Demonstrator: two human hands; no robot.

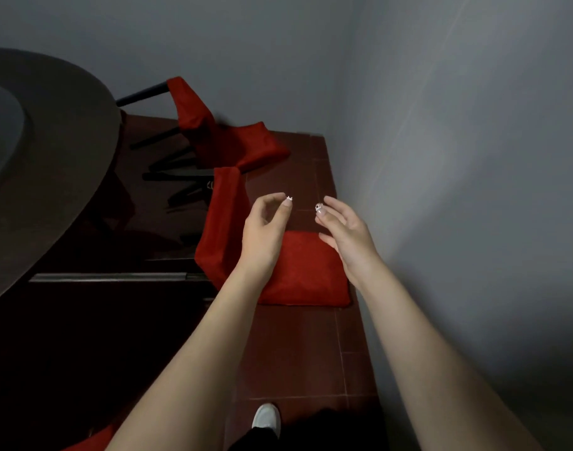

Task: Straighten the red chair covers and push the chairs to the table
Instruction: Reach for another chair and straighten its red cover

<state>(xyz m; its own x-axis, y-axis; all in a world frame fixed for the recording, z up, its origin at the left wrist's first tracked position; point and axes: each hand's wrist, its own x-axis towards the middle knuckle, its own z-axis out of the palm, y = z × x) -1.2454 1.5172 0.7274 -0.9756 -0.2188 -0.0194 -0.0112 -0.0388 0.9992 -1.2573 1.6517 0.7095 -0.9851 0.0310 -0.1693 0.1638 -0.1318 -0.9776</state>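
Two chairs with red covers stand between a round dark table (50,177) and the grey wall. The near chair's red cover (304,271) lies over its backrest and seat, close below my hands. The far chair's red cover (233,141) looks rumpled, with black legs and frame showing toward the table. My left hand (265,229) hovers above the near chair with fingers loosely curled and holds nothing. To its right, my right hand (343,229) is spread and also holds nothing. Both hands are apart from the fabric.
A grey wall (457,190) runs close along the right. The floor (311,346) is dark red tile, a narrow strip between chairs and wall. My white shoe (266,416) shows at the bottom. Another bit of red fabric (89,442) peeks in at bottom left.
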